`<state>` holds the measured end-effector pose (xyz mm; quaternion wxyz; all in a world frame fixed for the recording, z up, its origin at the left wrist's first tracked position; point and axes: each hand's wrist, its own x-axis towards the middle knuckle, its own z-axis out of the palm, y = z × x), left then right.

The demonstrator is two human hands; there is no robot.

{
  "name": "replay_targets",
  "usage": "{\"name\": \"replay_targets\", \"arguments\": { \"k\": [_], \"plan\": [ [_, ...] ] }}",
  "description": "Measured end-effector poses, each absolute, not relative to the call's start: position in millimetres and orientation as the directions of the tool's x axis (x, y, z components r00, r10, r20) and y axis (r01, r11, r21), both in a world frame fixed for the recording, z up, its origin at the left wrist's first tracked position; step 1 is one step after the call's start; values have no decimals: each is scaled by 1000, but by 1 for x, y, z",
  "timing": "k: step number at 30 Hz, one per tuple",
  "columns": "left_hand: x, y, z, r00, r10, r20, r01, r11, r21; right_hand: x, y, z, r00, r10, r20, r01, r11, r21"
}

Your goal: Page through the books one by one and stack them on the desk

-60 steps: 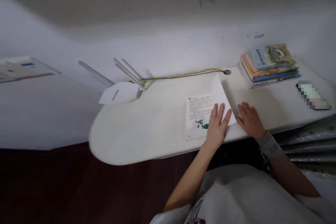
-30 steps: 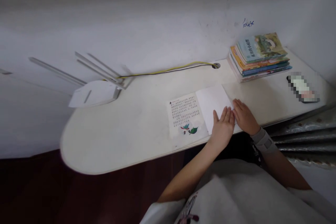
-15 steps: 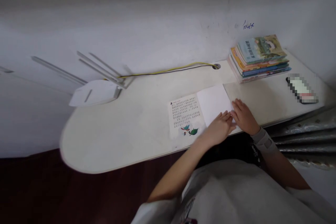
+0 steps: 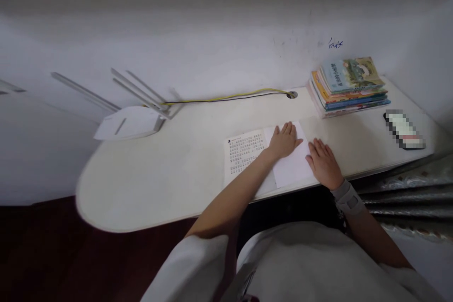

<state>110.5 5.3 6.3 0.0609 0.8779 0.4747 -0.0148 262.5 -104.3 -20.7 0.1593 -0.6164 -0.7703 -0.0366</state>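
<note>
An open booklet (image 4: 244, 151) lies on the white desk, its left page printed with rows of characters. A blank white sheet (image 4: 292, 170) covers its right side. Flat on the upper part of this sheet rests my left hand (image 4: 284, 140), fingers stretched toward the wall and thumb out to the right; its forearm crosses the printed page and hides the lower part. My right hand (image 4: 324, 163), with a grey band at the wrist, lies spread at the sheet's right edge. Neither hand grasps anything.
A stack of books (image 4: 354, 87) stands at the back right, with a blurred-out phone (image 4: 404, 130) in front of it. At the back left sits a white router (image 4: 129, 122) with antennas. Its yellow cable (image 4: 230, 98) runs along the wall to a hole in the white desk (image 4: 159, 170).
My left hand has moved up and left across the white sheet, away from my right hand. My right hand has shifted slightly down, fingers still spread. The view has tilted slightly.
</note>
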Motion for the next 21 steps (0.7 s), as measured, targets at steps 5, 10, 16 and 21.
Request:
{"name": "replay_targets", "arguments": {
  "k": [5,10,16,21],
  "plan": [
    [107,6,2,571,820,-45,818,-564,112,263,-104,-22,-217,935,282,958,259,-120],
    [115,15,-1,653,757,-24,750,-642,163,262,-103,-20,-226,942,249,959,260,-115],
    [80,2,27,562,798,219,750,-603,271,265,-109,-7,-169,954,246,974,200,-105],
    [0,-49,23,140,936,324,880,-268,393,248,-107,13,-299,904,306,936,340,-91]
  ]
}}
